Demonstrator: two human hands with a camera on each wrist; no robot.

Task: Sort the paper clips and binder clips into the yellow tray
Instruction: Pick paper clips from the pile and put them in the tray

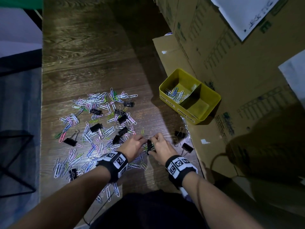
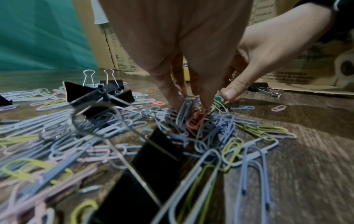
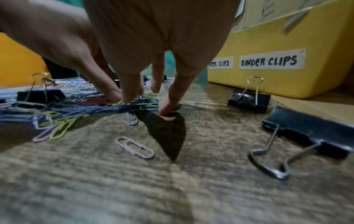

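Observation:
Coloured paper clips (image 1: 99,116) lie scattered on the wooden floor, with black binder clips (image 1: 96,127) among them. The yellow tray (image 1: 212,96) stands to the right. Its left compartment holds paper clips (image 1: 175,95), and its right compartment looks empty. My two hands meet at the near right edge of the pile. My left hand (image 2: 191,100) points its fingers down and pinches a few paper clips (image 2: 188,109). My right hand (image 3: 147,104) pinches green paper clips (image 3: 147,106) between thumb and fingers.
Two binder clips (image 1: 179,134) (image 1: 187,147) lie apart between the pile and the tray. A lone pink paper clip (image 3: 136,147) lies near my right wrist. Cardboard boxes (image 1: 239,66) line the right side. The tray front is labelled "PAPER CLIPS" and "BINDER CLIPS" (image 3: 269,61).

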